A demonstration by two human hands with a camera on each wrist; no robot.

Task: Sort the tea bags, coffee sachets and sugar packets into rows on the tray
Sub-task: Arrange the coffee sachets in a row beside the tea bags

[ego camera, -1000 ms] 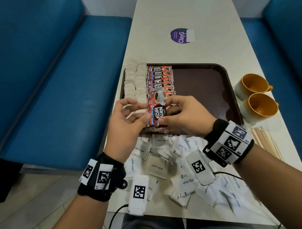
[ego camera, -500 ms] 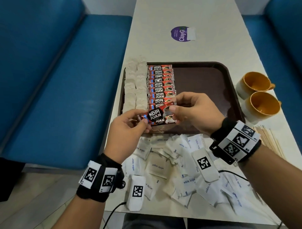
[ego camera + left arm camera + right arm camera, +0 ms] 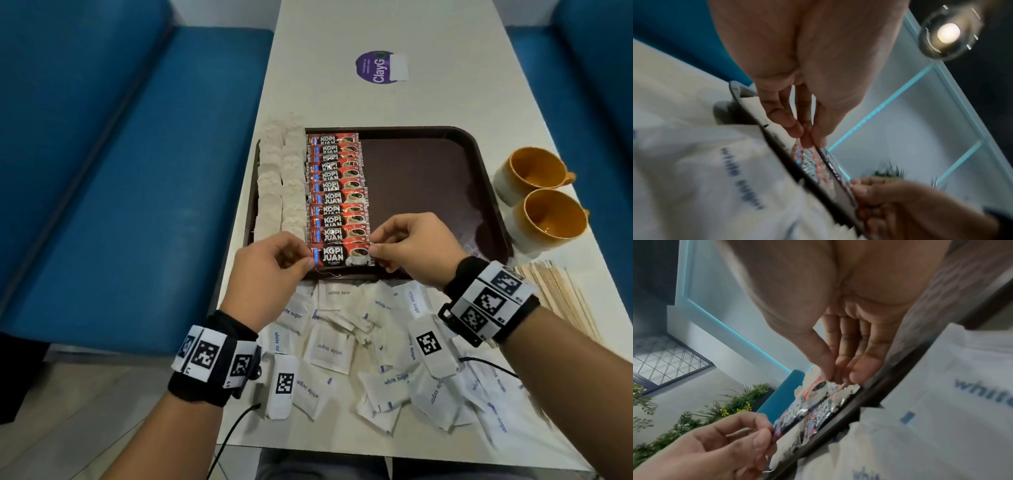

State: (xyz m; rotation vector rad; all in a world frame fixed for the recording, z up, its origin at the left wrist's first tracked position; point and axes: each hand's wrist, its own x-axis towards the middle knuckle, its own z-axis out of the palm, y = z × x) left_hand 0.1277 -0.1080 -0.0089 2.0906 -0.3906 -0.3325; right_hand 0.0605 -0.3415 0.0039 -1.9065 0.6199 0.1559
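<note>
A red and black coffee sachet (image 3: 340, 255) lies flat at the near end of the coffee row (image 3: 337, 185) on the dark brown tray (image 3: 428, 178). My left hand (image 3: 303, 257) pinches its left end and my right hand (image 3: 376, 249) pinches its right end. The left wrist view shows my left hand (image 3: 807, 138) on the sachet (image 3: 809, 162). The right wrist view shows my right hand (image 3: 835, 378) on the foil edge of the sachet (image 3: 818, 395). White tea bags (image 3: 282, 181) fill two columns at the tray's left side. White sugar packets (image 3: 370, 349) lie heaped on the table in front of the tray.
Two orange mugs (image 3: 537, 195) stand right of the tray, with wooden stirrers (image 3: 561, 298) nearer me. A purple sticker (image 3: 376, 66) sits further up the white table (image 3: 376, 31). Blue benches (image 3: 120, 171) flank the table. The tray's right half is bare.
The sachet turned from upright to level and came down onto the near end of the coffee row. Both hands moved with it, each holding one end.
</note>
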